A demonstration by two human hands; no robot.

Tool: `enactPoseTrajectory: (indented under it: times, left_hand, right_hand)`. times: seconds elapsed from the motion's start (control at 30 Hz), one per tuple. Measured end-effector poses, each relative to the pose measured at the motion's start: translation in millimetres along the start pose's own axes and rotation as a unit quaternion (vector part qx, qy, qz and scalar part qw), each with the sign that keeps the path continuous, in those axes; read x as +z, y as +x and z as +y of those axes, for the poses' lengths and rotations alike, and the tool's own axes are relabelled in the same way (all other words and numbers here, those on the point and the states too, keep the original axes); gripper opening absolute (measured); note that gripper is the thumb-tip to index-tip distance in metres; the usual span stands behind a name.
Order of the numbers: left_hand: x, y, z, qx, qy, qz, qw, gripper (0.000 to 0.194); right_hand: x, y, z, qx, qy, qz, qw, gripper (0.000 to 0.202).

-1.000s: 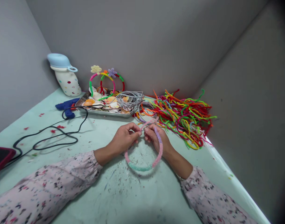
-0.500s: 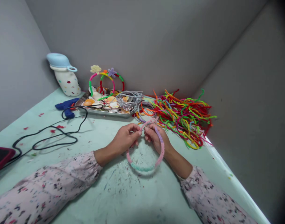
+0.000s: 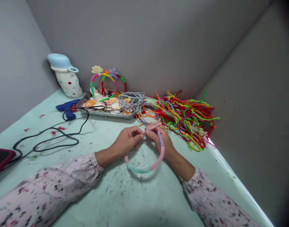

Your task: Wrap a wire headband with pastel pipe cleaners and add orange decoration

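A fuzzy ring (image 3: 141, 170) in pink, mint and purple hangs down from my two hands, low over the table. My left hand (image 3: 130, 140) pinches its upper left part with thumb and forefinger. Close beside it, the fingers of my right hand (image 3: 159, 138) are closed on the ring's upper right end. A loose pink pipe cleaner (image 3: 153, 126) sticks out above my right fingers, toward the back right. The fingertips of both hands nearly touch, and the exact spot between them is hard to make out.
Behind my hands, a metal tray (image 3: 111, 115) holds shells, grey wire (image 3: 132, 100) and two colourful hoops (image 3: 103, 75). A pile of pipe cleaners (image 3: 189, 116) lies at the back right. Left are a blue glue gun (image 3: 68, 107), black cord (image 3: 56, 128), a bottle (image 3: 67, 82) and a red-edged device (image 3: 2, 159).
The ring has shifted a little left. The pink pipe cleaner has dropped lower and lies across my right fingers, and my fingertips have come closer together.
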State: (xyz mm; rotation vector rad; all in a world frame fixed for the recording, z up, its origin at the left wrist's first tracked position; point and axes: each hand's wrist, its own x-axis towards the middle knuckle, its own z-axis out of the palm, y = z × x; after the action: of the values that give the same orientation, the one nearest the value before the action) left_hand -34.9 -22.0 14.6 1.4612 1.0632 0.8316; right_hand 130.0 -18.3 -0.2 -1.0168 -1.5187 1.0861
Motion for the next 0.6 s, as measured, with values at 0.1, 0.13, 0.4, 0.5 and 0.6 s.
enactPoseTrajectory:
  times: [0.1, 0.13, 0.4, 0.5, 0.6]
  left_hand:
    - [0.6, 0.8, -0.4, -0.005, 0.0, 0.005, 1.0, 0.014]
    - [0.7, 0.9, -0.5, -0.007, 0.0, 0.006, 1.0, 0.014]
    - [1.4, 1.1, -2.6, -0.026, -0.01, 0.019, 0.999, 0.014]
    - [1.8, 2.6, -5.7, -0.022, -0.036, 0.02, 0.999, 0.015]
    - [2.3, 4.1, -7.9, -0.018, -0.056, 0.024, 0.998, 0.015]
  right_hand:
    - [-1.0, -0.1, 0.0, -0.004, -0.022, 0.009, 1.0, 0.017]
    - [-1.3, -0.1, 0.2, -0.002, -0.029, 0.011, 1.0, 0.017]
    - [-3.8, -0.2, -3.9, -0.05, -0.06, -0.015, 0.997, 0.012]
    - [-3.8, -0.3, -4.0, -0.048, -0.049, -0.018, 0.997, 0.013]
    - [-3.5, -0.5, -2.7, -0.027, -0.038, -0.014, 0.999, 0.014]
